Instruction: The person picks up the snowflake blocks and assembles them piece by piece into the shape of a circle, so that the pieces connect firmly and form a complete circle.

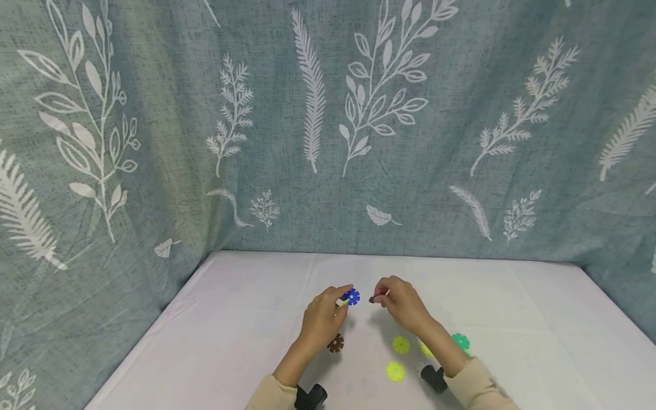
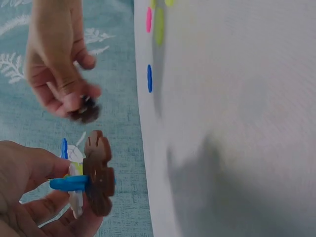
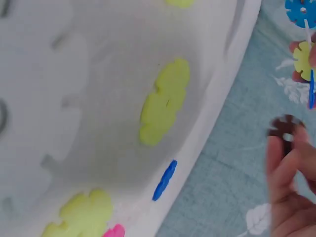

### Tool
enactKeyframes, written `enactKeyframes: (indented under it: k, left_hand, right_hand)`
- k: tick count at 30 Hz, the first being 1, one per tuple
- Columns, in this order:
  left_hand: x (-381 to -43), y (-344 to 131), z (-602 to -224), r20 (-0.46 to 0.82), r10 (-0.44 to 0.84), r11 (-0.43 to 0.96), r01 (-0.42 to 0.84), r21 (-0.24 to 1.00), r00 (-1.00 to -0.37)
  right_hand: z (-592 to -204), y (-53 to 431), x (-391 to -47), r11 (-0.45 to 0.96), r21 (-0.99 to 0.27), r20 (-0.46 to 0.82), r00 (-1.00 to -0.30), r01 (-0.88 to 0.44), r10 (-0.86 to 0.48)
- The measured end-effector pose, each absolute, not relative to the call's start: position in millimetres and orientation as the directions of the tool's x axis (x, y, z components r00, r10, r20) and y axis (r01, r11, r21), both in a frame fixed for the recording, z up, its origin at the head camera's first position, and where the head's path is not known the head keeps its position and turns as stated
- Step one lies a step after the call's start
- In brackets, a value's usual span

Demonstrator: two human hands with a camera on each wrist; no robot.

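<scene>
My left hand grips a small cluster of notched plastic discs joined together. A blue disc faces up at its fingertips. In the left wrist view a brown disc stands on edge in the cluster, crossed by a light-blue disc. The right wrist view shows a yellow disc of the cluster, partly covered by fingers. A short gap to the right, my right hand pinches a separate brown disc between thumb and fingers. The two hands are apart, above the table.
On the white table are yellow discs, a green disc partly behind the right forearm, and a brown disc beside the left wrist. Pink and blue pieces also appear there. A patterned curtain hangs behind.
</scene>
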State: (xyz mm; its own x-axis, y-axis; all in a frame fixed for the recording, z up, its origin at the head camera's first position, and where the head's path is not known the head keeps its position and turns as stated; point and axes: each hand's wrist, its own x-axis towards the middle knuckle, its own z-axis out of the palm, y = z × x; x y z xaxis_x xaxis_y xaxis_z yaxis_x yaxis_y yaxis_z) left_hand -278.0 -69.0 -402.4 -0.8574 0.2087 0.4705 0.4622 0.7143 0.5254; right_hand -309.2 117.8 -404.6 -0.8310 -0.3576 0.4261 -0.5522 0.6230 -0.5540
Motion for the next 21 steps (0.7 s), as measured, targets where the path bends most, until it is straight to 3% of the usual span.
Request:
enactKeyframes:
  k: [5, 11, 16, 21]
  left_hand:
    - [-277, -68, -401, 0.467, 0.219, 0.725, 0.463, 0.51, -0.857]
    - [-278, -65, -400, 0.462, 0.224, 0.682, 0.477, 0.555, -0.858]
    - [-280, -61, -403, 0.471, 0.175, 0.628, 0.466, 0.623, -0.865]
    - [-279, -57, -403, 0.519, 0.144, 0.651, 0.476, 0.592, -0.843]
  right_hand:
    - [-405, 111, -308, 0.582, -0.536, 0.52, -0.783, -0.611, -0.343]
    - [-403, 105, -303, 0.7, -0.305, 0.622, -0.692, -0.645, -0.367]
    - [-400, 105, -302, 0.616, -0.244, 0.661, -0.593, -0.749, -0.459]
    - [-399, 103, -303, 0.577, -0.188, 0.683, -0.528, -0.795, -0.504]
